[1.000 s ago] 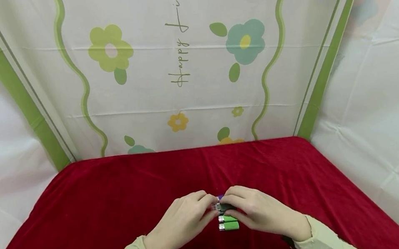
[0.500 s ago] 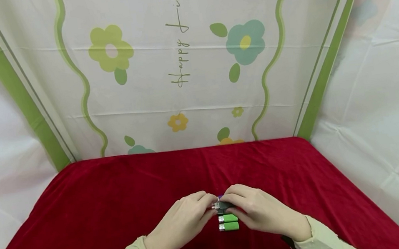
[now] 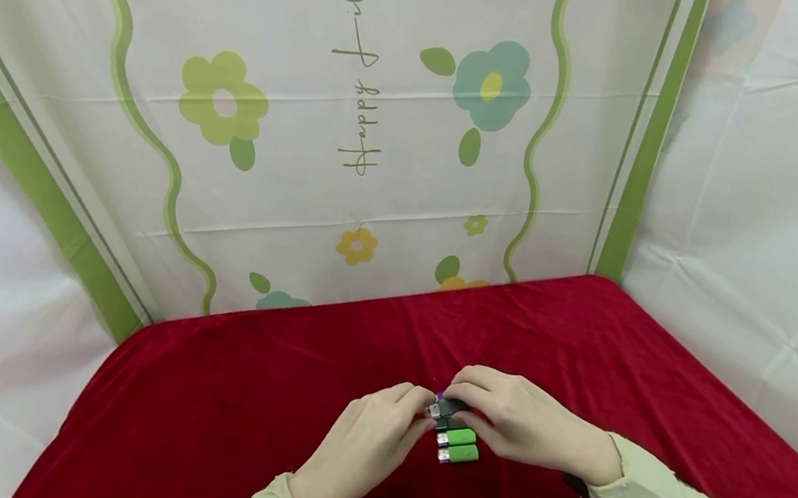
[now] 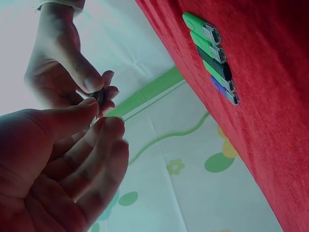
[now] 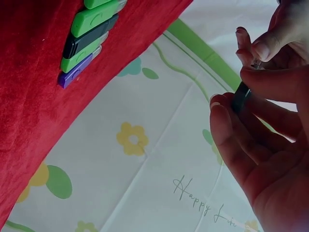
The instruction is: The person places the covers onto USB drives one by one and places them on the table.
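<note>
Both hands meet above the red cloth in the head view. My right hand [image 3: 520,418] pinches a black USB flash drive [image 5: 241,94] between thumb and fingers, its metal plug [image 3: 435,411] pointing left. At the plug end, the thumb and fingertips of my left hand [image 3: 371,438] pinch a small clear cap [image 5: 256,63], mostly hidden by the fingers. Below the hands lies a row of flash drives: two green ones, the nearest being a green drive [image 3: 459,454], then a black drive [image 4: 219,66], another green one and a purple drive [image 5: 75,71].
The red cloth [image 3: 236,388] covers the table, and the row of drives lies side by side on it. A white curtain [image 3: 298,170] with printed flowers hangs behind the table, and white sheets [image 3: 770,250] hang at both sides.
My right fingers and the held black flash drive have shifted slightly up in the head view. More of the black drive lying below now shows. My left hand has barely moved.
</note>
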Demonstrator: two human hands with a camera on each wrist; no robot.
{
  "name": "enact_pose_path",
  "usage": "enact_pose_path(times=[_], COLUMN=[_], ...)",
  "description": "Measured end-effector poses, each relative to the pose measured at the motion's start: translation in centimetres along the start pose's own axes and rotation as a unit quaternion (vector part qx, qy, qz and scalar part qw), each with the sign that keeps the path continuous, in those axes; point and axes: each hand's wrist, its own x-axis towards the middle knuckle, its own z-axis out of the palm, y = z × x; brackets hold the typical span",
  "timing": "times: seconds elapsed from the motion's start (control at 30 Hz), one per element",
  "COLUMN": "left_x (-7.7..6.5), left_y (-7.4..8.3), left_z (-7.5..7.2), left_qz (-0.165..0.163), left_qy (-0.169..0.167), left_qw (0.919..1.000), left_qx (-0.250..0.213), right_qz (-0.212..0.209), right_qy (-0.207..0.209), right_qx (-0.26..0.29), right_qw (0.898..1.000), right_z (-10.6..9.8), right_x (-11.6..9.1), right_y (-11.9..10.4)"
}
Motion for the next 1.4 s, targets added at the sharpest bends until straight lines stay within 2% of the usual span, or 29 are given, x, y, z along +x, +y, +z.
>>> enact_pose_path(times=[0.17, 0.37, 0.7, 0.77, 0.83, 0.9, 1.0, 1.07, 1.13, 1.2, 1.4], left_x=[0.0, -0.1, -0.1, -0.2, -0.2, -0.4, -0.7, -0.9, -1.0, -1.1, -0.9], left_y=[0.0, 0.0, -0.1, -0.1, 0.0, 0.1, 0.1, 0.0, -0.1, -0.2, 0.1], left_z=[0.0, 0.2, 0.5, 0.5, 0.5, 0.6, 0.6, 0.6, 0.6, 0.6, 0.4], left_qz=[-0.002, 0.001, 0.043, 0.041, 0.021, -0.018, -0.085, -0.115, -0.133, -0.141, -0.131], left_qy=[-0.006, -0.006, 0.022, 0.020, -0.002, -0.048, -0.133, -0.168, -0.183, -0.183, -0.200], left_qw=[0.9998, 1.0000, 0.9987, 0.9987, 0.9992, 0.9979, 0.9872, 0.9790, 0.9739, 0.9729, 0.9707], left_qx=[0.021, -0.005, -0.019, -0.023, -0.034, -0.040, -0.023, 0.002, 0.017, 0.020, 0.023], right_qz=[-0.004, -0.014, -0.026, -0.024, -0.016, 0.000, 0.041, 0.068, 0.088, 0.095, 0.085], right_qy=[-0.003, 0.001, 0.008, 0.006, -0.003, -0.020, -0.060, -0.095, -0.129, -0.160, -0.224], right_qx=[0.015, 0.013, 0.028, 0.028, 0.027, 0.013, -0.022, -0.047, -0.065, -0.076, -0.078], right_qw=[1.000, 1.000, 0.999, 0.999, 1.000, 1.000, 0.997, 0.992, 0.986, 0.980, 0.968], right_z=[0.1, 0.4, 0.6, 0.7, 0.8, 1.1, 1.4, 1.6, 1.7, 1.9, 2.3], right_x=[0.0, 0.0, 0.0, 0.0, 0.0, -0.1, -0.4, -0.5, -0.7, -0.8, -1.0], right_y=[0.0, -0.2, -0.6, -0.6, -0.7, -0.7, -0.8, -0.8, -0.7, -0.6, -0.6])
